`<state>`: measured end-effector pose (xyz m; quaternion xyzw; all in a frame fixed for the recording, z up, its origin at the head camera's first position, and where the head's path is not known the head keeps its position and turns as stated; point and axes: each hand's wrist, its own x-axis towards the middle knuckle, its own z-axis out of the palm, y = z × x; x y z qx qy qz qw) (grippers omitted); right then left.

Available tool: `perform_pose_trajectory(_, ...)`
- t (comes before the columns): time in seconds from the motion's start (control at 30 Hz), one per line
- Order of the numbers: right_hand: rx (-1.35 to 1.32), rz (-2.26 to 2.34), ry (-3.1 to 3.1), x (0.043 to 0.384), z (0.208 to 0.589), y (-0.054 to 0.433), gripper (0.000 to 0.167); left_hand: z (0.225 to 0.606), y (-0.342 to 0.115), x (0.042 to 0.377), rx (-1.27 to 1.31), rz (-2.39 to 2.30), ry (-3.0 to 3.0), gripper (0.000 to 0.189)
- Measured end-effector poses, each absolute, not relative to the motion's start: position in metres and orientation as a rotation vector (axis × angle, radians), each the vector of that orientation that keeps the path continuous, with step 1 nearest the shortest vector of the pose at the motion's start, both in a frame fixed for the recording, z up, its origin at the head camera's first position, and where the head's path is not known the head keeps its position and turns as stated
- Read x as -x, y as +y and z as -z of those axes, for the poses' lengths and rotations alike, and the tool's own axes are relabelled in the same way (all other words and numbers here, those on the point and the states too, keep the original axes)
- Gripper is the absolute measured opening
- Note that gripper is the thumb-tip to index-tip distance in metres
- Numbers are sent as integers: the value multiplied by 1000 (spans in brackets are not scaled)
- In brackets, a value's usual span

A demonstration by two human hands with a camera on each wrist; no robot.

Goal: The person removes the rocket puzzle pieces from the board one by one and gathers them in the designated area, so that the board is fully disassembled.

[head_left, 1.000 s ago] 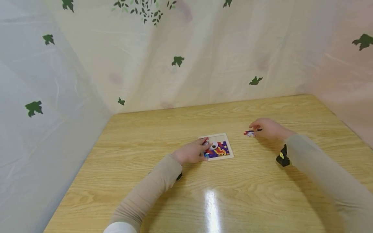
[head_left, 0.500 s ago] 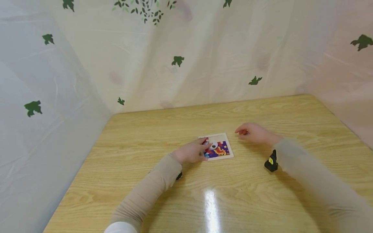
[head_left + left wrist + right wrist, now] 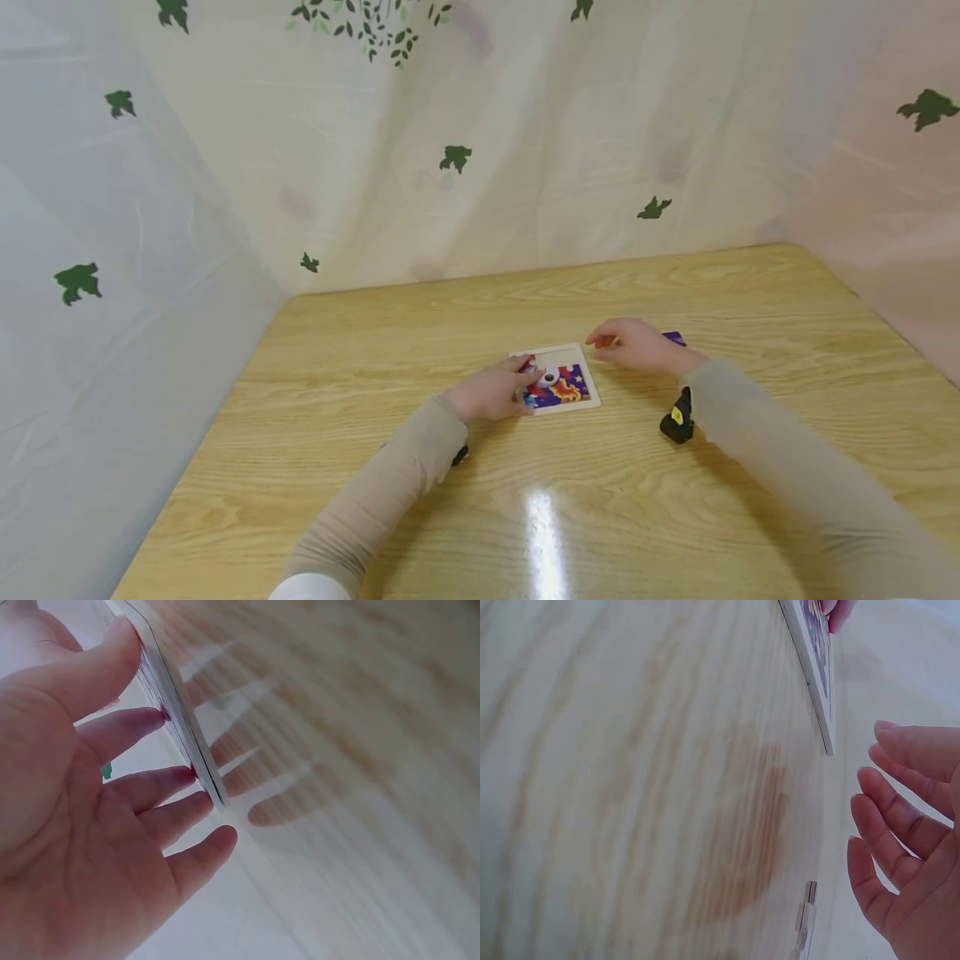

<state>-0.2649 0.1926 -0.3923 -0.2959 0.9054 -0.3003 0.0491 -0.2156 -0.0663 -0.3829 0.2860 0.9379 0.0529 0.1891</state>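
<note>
A small square jigsaw puzzle in a pale wooden frame (image 3: 592, 392) lies on the table, with a bare strip along its far side. My left hand (image 3: 491, 392) rests on its left part, fingers nearly straight. In the left wrist view, fingertips (image 3: 180, 776) touch the puzzle's face. My right hand (image 3: 633, 343) hovers just right of the frame's far corner, fingers loosely bent. The right wrist view shows nothing between its fingers (image 3: 885, 817). Behind that hand, a purple puzzle piece (image 3: 673, 337) lies on the table, partly covered by the wrist.
The wooden table (image 3: 337, 358) meets a pale curtain (image 3: 525, 208) printed with green leaves at the back and both sides. Low pieces (image 3: 808, 919) lie on the tabletop below my right hand. Light glares off the table's near part.
My right hand has moved left from the loose pieces to beside the puzzle frame, uncovering a purple piece behind it. My left hand stays on the puzzle.
</note>
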Motion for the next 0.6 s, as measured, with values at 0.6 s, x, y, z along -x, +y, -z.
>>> perform_pose_trajectory(0.6, 843, 913, 2718, 266, 389, 172, 28, 377, -81, 215, -780, -123, 2608, 66)
